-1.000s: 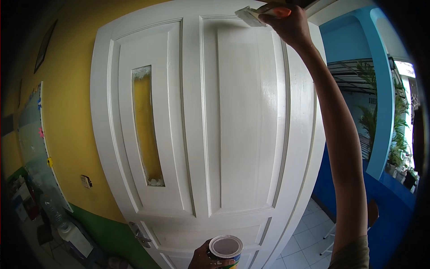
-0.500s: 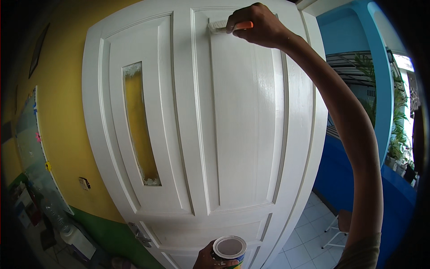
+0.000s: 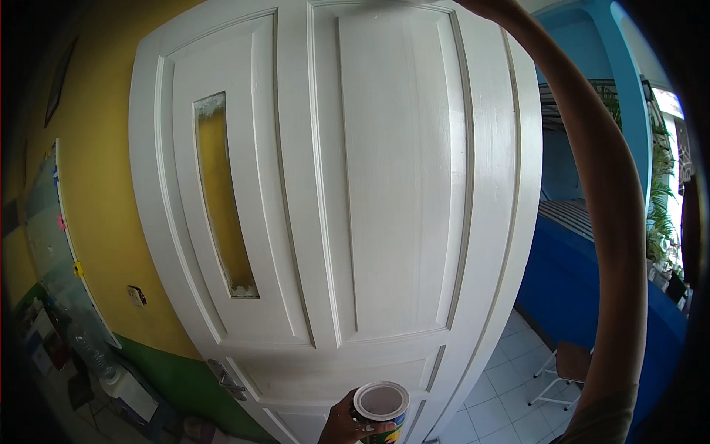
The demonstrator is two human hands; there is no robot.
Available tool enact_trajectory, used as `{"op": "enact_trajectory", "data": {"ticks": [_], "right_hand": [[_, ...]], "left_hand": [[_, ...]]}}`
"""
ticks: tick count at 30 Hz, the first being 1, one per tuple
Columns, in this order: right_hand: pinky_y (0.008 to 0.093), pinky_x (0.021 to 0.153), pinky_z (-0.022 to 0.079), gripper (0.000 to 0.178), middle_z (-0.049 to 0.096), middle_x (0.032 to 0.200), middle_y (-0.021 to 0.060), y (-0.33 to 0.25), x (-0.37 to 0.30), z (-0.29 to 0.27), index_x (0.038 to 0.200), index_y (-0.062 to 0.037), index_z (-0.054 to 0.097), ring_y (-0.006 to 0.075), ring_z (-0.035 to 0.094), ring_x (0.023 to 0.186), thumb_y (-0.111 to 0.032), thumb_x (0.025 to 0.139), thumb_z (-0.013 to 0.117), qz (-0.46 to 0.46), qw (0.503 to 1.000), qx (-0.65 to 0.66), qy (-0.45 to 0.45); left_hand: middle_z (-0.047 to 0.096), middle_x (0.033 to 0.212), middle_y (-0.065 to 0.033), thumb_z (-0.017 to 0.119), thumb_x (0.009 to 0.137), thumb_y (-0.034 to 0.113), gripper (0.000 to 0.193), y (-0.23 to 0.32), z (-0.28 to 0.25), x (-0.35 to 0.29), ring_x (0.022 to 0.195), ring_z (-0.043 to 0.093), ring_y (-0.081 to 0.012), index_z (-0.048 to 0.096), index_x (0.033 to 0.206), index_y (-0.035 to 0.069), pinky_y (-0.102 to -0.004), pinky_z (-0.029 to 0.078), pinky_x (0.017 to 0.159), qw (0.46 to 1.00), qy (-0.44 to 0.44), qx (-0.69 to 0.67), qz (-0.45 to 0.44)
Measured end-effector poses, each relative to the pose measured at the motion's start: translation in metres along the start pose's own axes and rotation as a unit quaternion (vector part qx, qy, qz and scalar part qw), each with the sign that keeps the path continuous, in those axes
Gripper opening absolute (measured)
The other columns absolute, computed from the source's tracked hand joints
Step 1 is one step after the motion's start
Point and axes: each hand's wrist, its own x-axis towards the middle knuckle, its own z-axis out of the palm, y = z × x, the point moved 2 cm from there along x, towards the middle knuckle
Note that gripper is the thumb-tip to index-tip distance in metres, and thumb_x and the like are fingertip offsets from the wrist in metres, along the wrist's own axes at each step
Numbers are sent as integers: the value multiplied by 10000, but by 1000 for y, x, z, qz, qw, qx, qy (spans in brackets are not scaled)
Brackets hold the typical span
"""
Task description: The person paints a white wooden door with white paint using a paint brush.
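Note:
My left hand (image 3: 342, 420) is wrapped round an open paint can (image 3: 381, 399) at the lower middle, its pale rim facing up. The can's inside looks whitish, and its side label is dark with coloured patches. My right arm reaches up along the right side to the top of a white panelled door (image 3: 399, 170). Only part of my right hand (image 3: 494, 6) shows at the upper edge; its fingers and the paintbrush seen in it a moment earlier are mostly cut off. A blurred pale smear lies beside it along the door's top.
The door has a narrow glazed slot (image 3: 225, 200) and a metal handle (image 3: 228, 379). To the left are a yellow and green wall with a switch (image 3: 136, 296) and a glossy board (image 3: 70, 259). A stool (image 3: 569, 362) stands on the tiled floor at right, near a blue wall (image 3: 558, 274).
My right hand has moved up and to the right, taking the paintbrush from the panel's upper left toward the picture's top edge. The can in my left hand has risen slightly.

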Motion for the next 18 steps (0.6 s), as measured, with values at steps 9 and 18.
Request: {"op": "enact_trajectory", "data": {"ticks": [9, 18], "right_hand": [[377, 831, 643, 86, 778, 880, 128, -43, -155, 19, 872, -36, 763, 264, 780, 837, -8, 813, 819, -173, 950, 193, -176], [332, 757, 610, 96, 770, 848, 64, 20, -18, -3, 855, -44, 785, 157, 733, 800, -20, 769, 822, 44, 996, 76, 5]], "left_hand": [[695, 1260, -133, 1021, 637, 292, 900, -6, -1, -4, 1206, 664, -261, 571, 1356, -9, -431, 520, 1074, 998, 20, -6, -61], [694, 1262, -137, 1016, 644, 317, 887, -7, 21, -3, 1213, 659, -266, 575, 1345, -1, -441, 519, 1077, 998, 5, 14, -55]]}}
